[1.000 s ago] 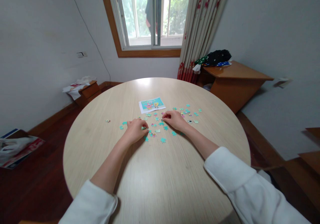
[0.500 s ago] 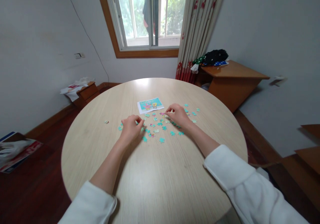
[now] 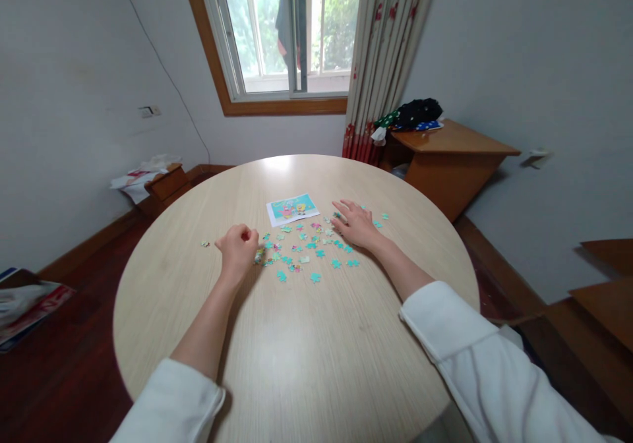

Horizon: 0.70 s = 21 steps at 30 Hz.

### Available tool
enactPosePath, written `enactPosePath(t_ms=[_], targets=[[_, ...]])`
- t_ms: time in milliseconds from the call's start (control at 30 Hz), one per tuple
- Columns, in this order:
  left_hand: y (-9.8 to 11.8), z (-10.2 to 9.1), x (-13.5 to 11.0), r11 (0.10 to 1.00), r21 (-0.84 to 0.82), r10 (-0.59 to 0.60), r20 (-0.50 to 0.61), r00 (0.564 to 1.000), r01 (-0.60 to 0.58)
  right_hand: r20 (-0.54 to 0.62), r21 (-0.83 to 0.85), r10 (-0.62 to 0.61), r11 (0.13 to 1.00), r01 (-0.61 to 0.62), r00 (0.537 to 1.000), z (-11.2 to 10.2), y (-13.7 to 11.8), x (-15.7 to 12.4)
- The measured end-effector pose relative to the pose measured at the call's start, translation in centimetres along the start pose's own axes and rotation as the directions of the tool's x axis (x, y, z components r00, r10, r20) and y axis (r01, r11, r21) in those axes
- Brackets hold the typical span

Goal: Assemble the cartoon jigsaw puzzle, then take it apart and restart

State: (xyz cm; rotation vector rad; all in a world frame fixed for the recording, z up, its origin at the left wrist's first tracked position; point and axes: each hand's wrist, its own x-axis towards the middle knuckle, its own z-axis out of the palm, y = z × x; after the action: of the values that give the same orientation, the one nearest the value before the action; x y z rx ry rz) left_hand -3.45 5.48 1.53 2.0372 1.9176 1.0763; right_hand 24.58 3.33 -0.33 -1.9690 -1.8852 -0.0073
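Note:
Many small turquoise jigsaw puzzle pieces [image 3: 315,277], some with pink and yellow print, are scattered over the middle of the round table [image 3: 277,357]. My left hand [image 3: 237,252] is at the left edge of the pieces with its fingers curled together; whatever they hold, if anything, is hidden. My right hand [image 3: 355,224] is palm down over the right part of the spread, fingers apart, covering some pieces. Between and beyond the hands lies a picture card [image 3: 293,209] with cartoon figures on turquoise. Left of my left hand sits a small pair of pieces [image 3: 205,244].
Past the table are a window [image 3: 291,34] and a curtain [image 3: 380,60]. A wooden desk [image 3: 445,159] with dark dotted cloth [image 3: 420,113] on it stands at the back right. A small wooden cabinet [image 3: 168,182] with papers is at the back left.
My left hand has drawn back to the left, uncovering some pieces. My right hand has gone from a pinch over a pink piece to spread fingers, a little to the right.

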Motion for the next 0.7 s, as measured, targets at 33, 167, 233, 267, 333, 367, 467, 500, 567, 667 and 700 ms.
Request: enactPosePath(t_ms=[33,167,233,267,333,367,467,500,567,667,700], targets=[[-0.5,-0.1,0.3,0.999,0.012,-0.032,-0.016,0.999,0.032,0.075,-0.037,-0.003,0.999,0.006,0.997,0.2,-0.5,-0.2],[-2.6,-0.8,1.4,0.984,0.107,-0.136,-0.085,0.987,0.145,0.311,-0.128,0.039,0.992,0.001,0.949,0.4,-1.5,-0.7],[-3.7,-0.9,1.6,0.968,0.172,-0.166,-0.105,0.980,0.183,0.339,-0.136,0.045,0.991,0.001,0.940,0.3,-1.7,-0.8],[-4.2,-0.8,1.7,0.955,0.204,-0.194,-0.111,0.975,0.214,0.343,-0.134,0.045,0.991,0.002,0.938,0.2,-1.7,-0.8],[-5.4,-0.4,1.8,0.926,0.252,-0.274,-0.062,0.960,0.280,0.332,-0.125,0.043,0.992,-0.001,0.942,-0.1,-1.7,-0.7],[-5.9,-0.1,1.8,0.917,0.268,-0.302,-0.018,0.953,0.296,0.311,-0.123,0.052,0.992,-0.014,0.949,-0.3,-1.4,-0.6],[-6.8,0.5,2.0,0.919,0.307,-0.290,0.094,0.952,0.250,0.181,-0.126,0.180,0.979,-0.158,0.967,-1.1,0.2,-0.2],[-6.9,0.6,2.0,0.923,0.313,-0.274,0.123,0.954,0.225,0.136,-0.122,0.257,0.963,-0.242,0.957,-1.3,1.0,-0.1],[-6.9,0.8,2.1,0.934,0.303,-0.246,0.165,0.955,0.188,0.122,-0.109,0.401,0.915,-0.389,0.908,-1.7,2.8,0.1],[-7.1,1.0,2.3,0.961,0.212,-0.214,0.174,0.961,0.175,0.165,-0.125,0.490,0.872,-0.474,0.856,-1.5,4.8,0.1],[-7.3,1.1,2.4,0.971,0.158,-0.203,0.151,0.967,0.179,0.164,-0.136,0.494,0.869,-0.477,0.854,-1.4,5.2,0.1]])
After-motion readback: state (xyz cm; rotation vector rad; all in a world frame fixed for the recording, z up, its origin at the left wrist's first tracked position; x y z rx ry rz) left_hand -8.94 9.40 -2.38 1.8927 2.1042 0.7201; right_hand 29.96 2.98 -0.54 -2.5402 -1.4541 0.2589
